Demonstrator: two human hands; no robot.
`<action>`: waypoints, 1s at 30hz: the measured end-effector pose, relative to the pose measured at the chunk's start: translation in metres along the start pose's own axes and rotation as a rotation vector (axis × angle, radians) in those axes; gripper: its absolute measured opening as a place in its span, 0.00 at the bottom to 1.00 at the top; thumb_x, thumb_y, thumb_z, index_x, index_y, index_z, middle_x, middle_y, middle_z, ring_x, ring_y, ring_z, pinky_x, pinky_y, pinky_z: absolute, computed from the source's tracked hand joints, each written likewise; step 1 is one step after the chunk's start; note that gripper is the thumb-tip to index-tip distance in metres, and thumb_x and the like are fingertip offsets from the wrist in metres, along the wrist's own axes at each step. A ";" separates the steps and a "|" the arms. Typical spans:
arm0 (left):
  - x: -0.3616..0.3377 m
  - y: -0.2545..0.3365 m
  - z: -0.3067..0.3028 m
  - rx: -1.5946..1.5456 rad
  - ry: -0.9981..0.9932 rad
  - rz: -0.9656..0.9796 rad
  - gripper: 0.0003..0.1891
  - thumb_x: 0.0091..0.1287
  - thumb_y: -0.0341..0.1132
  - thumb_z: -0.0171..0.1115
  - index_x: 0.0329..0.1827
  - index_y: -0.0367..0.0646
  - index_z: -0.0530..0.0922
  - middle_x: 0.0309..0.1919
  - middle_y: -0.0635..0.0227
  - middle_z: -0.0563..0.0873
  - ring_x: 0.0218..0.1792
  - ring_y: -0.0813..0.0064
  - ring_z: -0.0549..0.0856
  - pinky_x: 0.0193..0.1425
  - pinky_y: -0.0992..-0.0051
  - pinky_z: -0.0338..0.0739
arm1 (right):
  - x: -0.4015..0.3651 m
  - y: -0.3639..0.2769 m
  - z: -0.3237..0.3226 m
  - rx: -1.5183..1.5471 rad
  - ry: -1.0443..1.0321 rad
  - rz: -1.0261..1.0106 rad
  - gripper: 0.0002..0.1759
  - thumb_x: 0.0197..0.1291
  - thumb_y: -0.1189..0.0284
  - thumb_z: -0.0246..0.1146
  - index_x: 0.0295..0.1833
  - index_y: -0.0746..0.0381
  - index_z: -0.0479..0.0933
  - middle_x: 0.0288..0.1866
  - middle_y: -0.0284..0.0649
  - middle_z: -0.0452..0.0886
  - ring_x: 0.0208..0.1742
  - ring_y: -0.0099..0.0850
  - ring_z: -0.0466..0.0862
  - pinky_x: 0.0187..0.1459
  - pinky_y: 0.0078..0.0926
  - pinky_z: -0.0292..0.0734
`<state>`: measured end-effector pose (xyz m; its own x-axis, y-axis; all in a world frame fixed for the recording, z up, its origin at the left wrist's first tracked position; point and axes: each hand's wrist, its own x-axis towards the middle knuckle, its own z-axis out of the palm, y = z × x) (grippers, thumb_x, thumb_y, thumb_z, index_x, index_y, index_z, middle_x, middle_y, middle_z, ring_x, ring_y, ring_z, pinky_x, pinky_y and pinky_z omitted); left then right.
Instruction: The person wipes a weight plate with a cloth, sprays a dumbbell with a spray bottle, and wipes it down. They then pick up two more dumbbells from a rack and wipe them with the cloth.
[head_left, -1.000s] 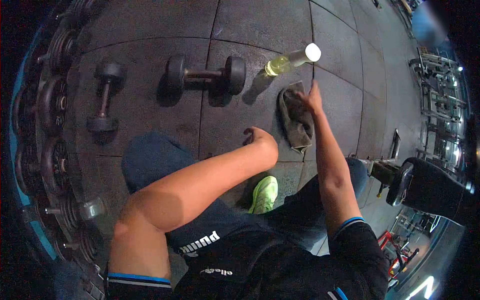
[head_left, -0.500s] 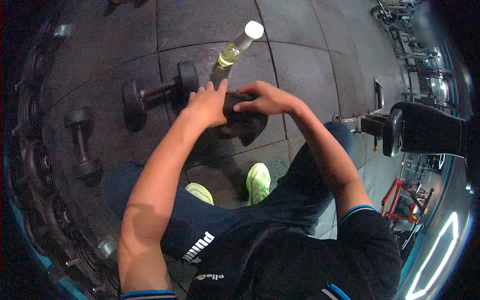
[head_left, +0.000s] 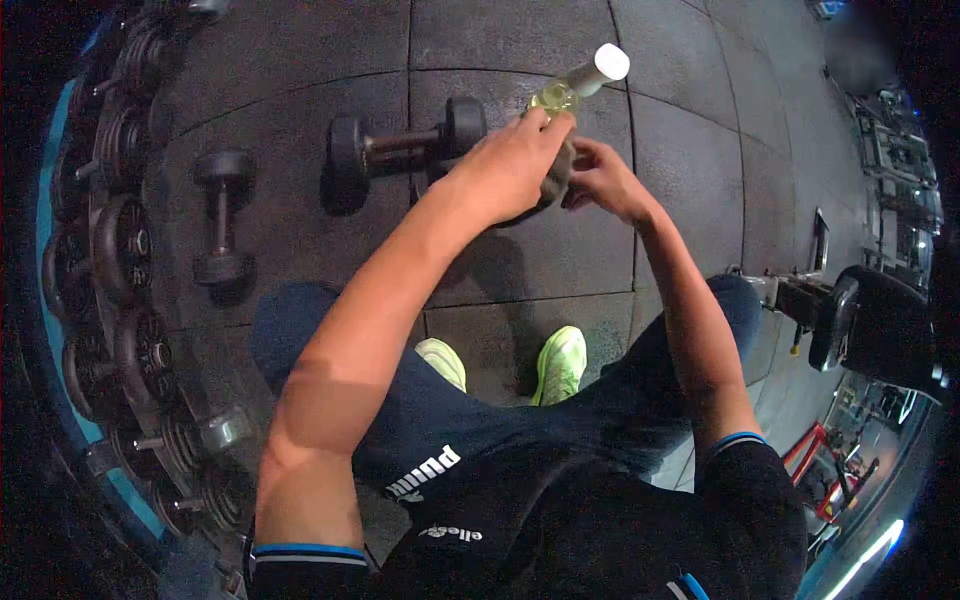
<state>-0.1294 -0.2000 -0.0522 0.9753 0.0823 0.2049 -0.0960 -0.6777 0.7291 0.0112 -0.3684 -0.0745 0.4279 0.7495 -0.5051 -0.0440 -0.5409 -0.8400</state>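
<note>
A dark, rounded, soft-looking item [head_left: 557, 178] is between my hands above the floor, mostly covered by my left hand. My left hand [head_left: 512, 165] lies over its near left side with the fingers bent around it. From the right, my right hand [head_left: 608, 185] meets its edge, fingers and thumb curled around that side. I cannot tell exactly what kind of item it is. Just beyond my left fingertips is a clear bottle [head_left: 556, 98] with yellowish liquid and a white cap [head_left: 611, 62]. My left fingers overlap its lower part in this view.
One dumbbell [head_left: 405, 145] lies left of my hands, and a smaller dumbbell [head_left: 224, 220] farther left. Racked weight plates [head_left: 125, 240] line the left side. A padded bench [head_left: 880, 320] stands at right. My light-green shoes [head_left: 562, 362] are below on the dark floor tiles.
The view has shifted, so floor things sit farther right. My left hand has come farther over the dark item, covering more of it, and its fingers now overlap the bottle.
</note>
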 end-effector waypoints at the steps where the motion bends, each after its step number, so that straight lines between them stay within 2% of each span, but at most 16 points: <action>1: -0.003 -0.001 -0.002 0.080 -0.033 -0.046 0.31 0.55 0.17 0.58 0.66 0.35 0.69 0.54 0.41 0.82 0.58 0.38 0.81 0.62 0.52 0.77 | 0.000 -0.003 -0.001 -0.027 0.048 -0.006 0.13 0.68 0.72 0.66 0.52 0.70 0.78 0.35 0.40 0.86 0.31 0.26 0.86 0.33 0.25 0.83; 3: -0.007 -0.006 -0.007 0.242 -0.099 -0.135 0.31 0.55 0.18 0.58 0.67 0.34 0.68 0.54 0.41 0.82 0.57 0.40 0.82 0.62 0.53 0.78 | 0.001 -0.012 -0.006 -0.082 0.148 -0.020 0.11 0.69 0.73 0.65 0.49 0.70 0.79 0.34 0.41 0.87 0.31 0.26 0.86 0.33 0.26 0.83; 7: -0.011 -0.004 -0.037 0.269 -0.163 -0.247 0.17 0.60 0.23 0.59 0.54 0.32 0.76 0.41 0.42 0.87 0.46 0.43 0.88 0.52 0.51 0.83 | -0.002 -0.011 -0.014 -0.328 0.381 -0.199 0.11 0.70 0.75 0.65 0.49 0.74 0.80 0.33 0.44 0.87 0.31 0.27 0.87 0.33 0.28 0.82; 9: -0.012 0.003 -0.054 0.297 -0.239 -0.330 0.14 0.58 0.24 0.59 0.48 0.31 0.80 0.39 0.41 0.88 0.45 0.44 0.88 0.52 0.52 0.83 | 0.010 0.012 -0.026 -0.329 0.651 -0.412 0.08 0.70 0.79 0.60 0.50 0.73 0.79 0.36 0.45 0.88 0.32 0.27 0.87 0.35 0.28 0.83; 11: -0.011 0.000 -0.071 0.222 -0.438 -0.441 0.13 0.58 0.29 0.59 0.42 0.31 0.85 0.38 0.43 0.89 0.43 0.46 0.89 0.49 0.54 0.82 | 0.000 -0.018 -0.021 0.012 0.763 -0.379 0.10 0.71 0.78 0.60 0.53 0.71 0.77 0.41 0.44 0.87 0.34 0.26 0.87 0.35 0.26 0.83; 13: -0.012 0.005 -0.094 0.093 -0.612 -0.557 0.14 0.58 0.32 0.59 0.41 0.32 0.85 0.36 0.46 0.89 0.39 0.49 0.89 0.45 0.55 0.81 | 0.003 -0.018 -0.021 0.066 0.801 -0.378 0.13 0.74 0.76 0.58 0.59 0.69 0.73 0.45 0.44 0.86 0.40 0.29 0.88 0.37 0.26 0.85; 14: -0.015 0.001 -0.101 0.060 -0.590 -0.496 0.15 0.61 0.36 0.59 0.40 0.33 0.85 0.32 0.48 0.89 0.37 0.55 0.89 0.43 0.60 0.80 | 0.008 -0.022 -0.020 0.093 0.815 -0.388 0.14 0.76 0.75 0.57 0.62 0.69 0.71 0.47 0.44 0.86 0.43 0.31 0.89 0.38 0.27 0.85; 15: -0.019 -0.001 -0.113 0.047 -0.525 -0.460 0.15 0.61 0.37 0.59 0.41 0.33 0.85 0.33 0.48 0.89 0.37 0.55 0.89 0.43 0.60 0.80 | 0.014 -0.023 -0.007 0.192 0.731 -0.462 0.19 0.75 0.74 0.58 0.67 0.67 0.67 0.55 0.45 0.83 0.53 0.32 0.87 0.48 0.29 0.86; 17: -0.027 -0.009 -0.136 0.021 -0.413 -0.375 0.16 0.62 0.37 0.60 0.43 0.32 0.84 0.33 0.48 0.89 0.38 0.56 0.89 0.44 0.60 0.80 | 0.017 -0.046 0.038 -0.018 0.661 -0.558 0.29 0.71 0.73 0.63 0.73 0.65 0.63 0.62 0.48 0.79 0.65 0.38 0.81 0.62 0.37 0.80; 18: -0.031 -0.023 -0.150 0.006 -0.463 -0.324 0.16 0.63 0.38 0.60 0.44 0.33 0.84 0.35 0.48 0.89 0.39 0.58 0.89 0.47 0.61 0.80 | 0.025 -0.051 0.060 -0.168 0.644 -0.674 0.34 0.68 0.73 0.65 0.76 0.64 0.61 0.65 0.51 0.77 0.69 0.43 0.77 0.66 0.41 0.75; 19: -0.030 -0.025 -0.170 0.063 -0.642 -0.492 0.17 0.63 0.37 0.61 0.49 0.33 0.84 0.41 0.48 0.89 0.47 0.58 0.89 0.54 0.62 0.80 | 0.036 -0.050 0.082 -0.319 0.627 -0.784 0.39 0.65 0.73 0.67 0.79 0.63 0.59 0.69 0.55 0.75 0.73 0.48 0.74 0.71 0.44 0.70; 23: -0.047 -0.153 -0.160 0.327 -0.278 -0.605 0.23 0.71 0.38 0.58 0.66 0.34 0.77 0.62 0.48 0.83 0.64 0.53 0.81 0.70 0.62 0.73 | 0.115 -0.042 0.145 -0.754 0.146 -0.650 0.49 0.61 0.73 0.67 0.84 0.61 0.49 0.76 0.56 0.69 0.75 0.55 0.69 0.74 0.49 0.64; 25: -0.057 -0.197 -0.128 0.343 -0.008 -0.506 0.24 0.71 0.39 0.57 0.66 0.35 0.78 0.63 0.44 0.81 0.69 0.47 0.76 0.75 0.58 0.69 | 0.161 -0.012 0.180 -0.951 0.180 -0.741 0.50 0.61 0.74 0.65 0.84 0.62 0.47 0.73 0.53 0.73 0.72 0.51 0.73 0.73 0.51 0.64; 26: -0.068 -0.234 -0.095 0.319 0.025 -0.496 0.22 0.72 0.40 0.56 0.64 0.36 0.79 0.62 0.46 0.82 0.69 0.48 0.76 0.74 0.57 0.69 | 0.194 0.021 0.202 -1.078 0.287 -0.769 0.40 0.69 0.69 0.54 0.83 0.64 0.50 0.62 0.50 0.81 0.60 0.45 0.82 0.59 0.46 0.77; 27: -0.073 -0.263 -0.070 0.291 0.059 -0.487 0.21 0.72 0.41 0.55 0.62 0.37 0.80 0.62 0.48 0.82 0.68 0.48 0.76 0.74 0.57 0.69 | 0.202 0.031 0.214 -1.186 0.332 -0.726 0.32 0.67 0.68 0.55 0.76 0.64 0.63 0.58 0.48 0.83 0.57 0.42 0.84 0.52 0.43 0.80; 30: -0.078 -0.249 -0.047 0.398 0.145 -0.419 0.17 0.74 0.42 0.51 0.48 0.42 0.85 0.54 0.56 0.87 0.58 0.50 0.82 0.66 0.55 0.75 | 0.223 0.042 0.215 -1.203 0.264 -0.681 0.13 0.66 0.67 0.57 0.53 0.59 0.76 0.45 0.42 0.86 0.48 0.39 0.88 0.44 0.40 0.83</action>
<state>-0.1906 -0.0027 -0.2189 0.8741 0.4820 0.0597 0.4008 -0.7853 0.4718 -0.0897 -0.1418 -0.2649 0.2129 0.9729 0.0901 0.9683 -0.1977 -0.1529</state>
